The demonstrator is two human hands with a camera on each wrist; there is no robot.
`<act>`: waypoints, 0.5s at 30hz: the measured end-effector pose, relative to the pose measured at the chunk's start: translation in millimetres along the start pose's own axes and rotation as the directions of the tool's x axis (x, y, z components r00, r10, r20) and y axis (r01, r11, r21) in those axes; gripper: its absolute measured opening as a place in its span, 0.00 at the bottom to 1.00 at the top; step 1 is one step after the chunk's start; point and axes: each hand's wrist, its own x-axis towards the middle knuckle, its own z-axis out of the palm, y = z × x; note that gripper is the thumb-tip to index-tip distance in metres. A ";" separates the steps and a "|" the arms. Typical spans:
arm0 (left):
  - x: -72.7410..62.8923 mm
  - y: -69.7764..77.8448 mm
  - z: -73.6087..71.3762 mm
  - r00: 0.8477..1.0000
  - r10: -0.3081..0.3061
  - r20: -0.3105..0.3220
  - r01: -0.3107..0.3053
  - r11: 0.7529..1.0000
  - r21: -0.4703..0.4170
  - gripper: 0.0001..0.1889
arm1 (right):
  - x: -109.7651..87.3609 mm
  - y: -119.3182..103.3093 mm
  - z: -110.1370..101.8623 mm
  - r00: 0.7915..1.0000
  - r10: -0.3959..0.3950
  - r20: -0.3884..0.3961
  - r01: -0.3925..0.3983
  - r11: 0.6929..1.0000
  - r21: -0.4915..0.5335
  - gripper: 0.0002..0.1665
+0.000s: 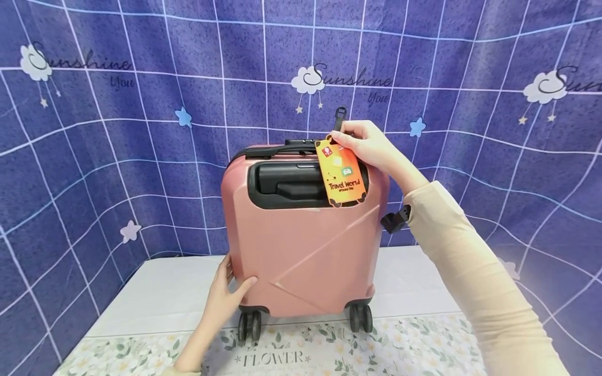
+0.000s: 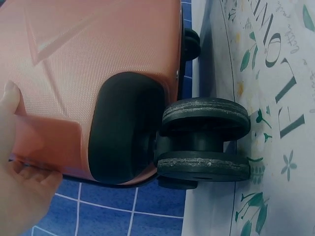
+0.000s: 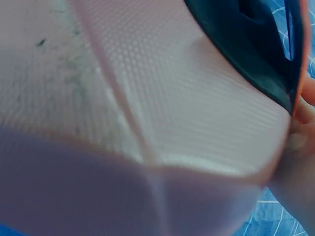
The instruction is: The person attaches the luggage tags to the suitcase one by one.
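Note:
A pink hard-shell suitcase [image 1: 305, 250] stands upright on its wheels, its recessed black telescopic handle [image 1: 291, 180] facing me. My left hand [image 1: 228, 290] grips its lower left edge, thumb on the face and fingers round the side; the left wrist view shows this hand [image 2: 24, 167] near a black double wheel [image 2: 204, 140]. My right hand [image 1: 371, 143] pinches the top of an orange luggage tag [image 1: 340, 172] printed "Travel World", held before the upper right of the case. The tag's black strap [image 1: 340, 119] sticks up above the fingers. In the right wrist view the suitcase hides most of that hand [image 3: 298, 157].
A black carry handle and lock [image 1: 301, 143] top the suitcase. Below lies a white surface [image 1: 160, 287] with a floral "FLOWER" cloth [image 1: 277, 357] in front. A blue checked curtain [image 1: 263, 68] hangs behind and at both sides. A black device [image 1: 396, 219] sits on my right wrist.

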 end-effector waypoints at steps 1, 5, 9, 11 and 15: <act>0.1 -0.3 0.0 1.000 0.005 -0.004 -0.005 1.000 0.000 0.44 | 1.2 0.1 1.0 1.000 -0.001 -0.001 0.001 1.000 0.021 0.16; 0.3 -1.1 0.1 1.000 0.016 -0.013 -0.016 1.000 0.000 0.44 | 6.3 0.2 5.2 1.000 -0.011 -0.003 0.011 0.997 0.080 0.17; -0.3 -1.5 0.0 1.000 0.022 -0.022 -0.022 1.000 -0.001 0.43 | 10.9 -0.2 8.8 0.999 -0.039 0.002 0.038 0.993 0.113 0.18; -0.5 -1.4 -0.2 0.999 0.026 -0.024 -0.026 1.000 -0.008 0.43 | 12.9 0.4 10.2 0.999 -0.049 -0.003 0.049 0.990 0.132 0.18; -0.5 -0.4 -1.3 0.999 0.030 -0.025 -0.030 0.999 -0.015 0.42 | 15.4 2.6 12.8 0.998 -0.058 -0.022 0.060 0.984 0.167 0.18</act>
